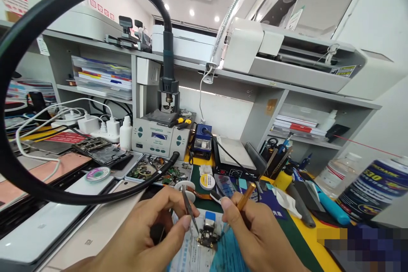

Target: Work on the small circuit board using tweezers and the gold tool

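My left hand [149, 231] pinches metal tweezers [189, 211] whose tips point down at a small dark circuit part [208, 234] with a blue-topped component, lying on a printed sheet. To its right, my right hand [261, 238] grips a thin tool with a golden-brown handle [246, 196], angled toward the same part. Both hands are closed around their tools at the bench's front edge.
A thick black hose [28, 170] loops from the hot-air station [161, 136] across the left. Behind lie a tray of circuit scraps [153, 172], solder spools [207, 181], a black hot plate [234, 159], phones [47, 221], and bottles [372, 191] with tools at right. Shelves hold printers.
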### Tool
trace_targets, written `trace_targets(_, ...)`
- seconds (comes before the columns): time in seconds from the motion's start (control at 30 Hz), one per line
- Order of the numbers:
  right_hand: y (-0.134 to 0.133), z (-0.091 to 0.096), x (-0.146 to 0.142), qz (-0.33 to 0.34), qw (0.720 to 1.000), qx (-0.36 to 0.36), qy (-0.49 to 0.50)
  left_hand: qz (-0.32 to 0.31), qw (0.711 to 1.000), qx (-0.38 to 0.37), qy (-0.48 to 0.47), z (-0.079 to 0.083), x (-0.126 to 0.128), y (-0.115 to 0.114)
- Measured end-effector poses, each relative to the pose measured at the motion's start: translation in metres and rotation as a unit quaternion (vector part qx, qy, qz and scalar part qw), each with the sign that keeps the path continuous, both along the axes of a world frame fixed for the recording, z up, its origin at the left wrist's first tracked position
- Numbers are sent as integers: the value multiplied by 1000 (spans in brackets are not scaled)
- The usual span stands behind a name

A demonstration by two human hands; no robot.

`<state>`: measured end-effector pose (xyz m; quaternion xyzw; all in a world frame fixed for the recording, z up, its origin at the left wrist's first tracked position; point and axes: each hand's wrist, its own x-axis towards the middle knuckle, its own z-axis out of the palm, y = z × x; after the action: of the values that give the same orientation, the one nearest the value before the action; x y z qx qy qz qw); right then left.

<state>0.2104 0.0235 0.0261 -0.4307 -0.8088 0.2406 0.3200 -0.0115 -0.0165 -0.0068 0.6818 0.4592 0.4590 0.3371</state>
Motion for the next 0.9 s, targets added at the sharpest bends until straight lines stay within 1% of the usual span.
trace_targets(0.13, -2, 2, -1, -6, 1000, -8, 12, 4, 1000, 8, -15, -3, -2, 1)
trace_targets(0.3, -2, 2, 1, -14, 999, 33, 23, 5, 999, 16, -40, -3, -1, 1)
trace_targets(0.43, -2, -1, 1, -4, 999, 30, 27, -4, 999, 26, -41, -3, 0, 2)
trace_targets(0.63, -2, -4, -3, 12, 998, 51, 24, -16, 999, 34, -5, -4, -2, 2)
trace_targets(0.73, -2, -4, -3, 16, 998, 47, 25, -19, 999, 32, 24, -3, -3, 0)
trace_targets(0.9, -2, -7, -2, 16, 999, 36, 9, -9, 999, 40, 26, -5, -2, 1)
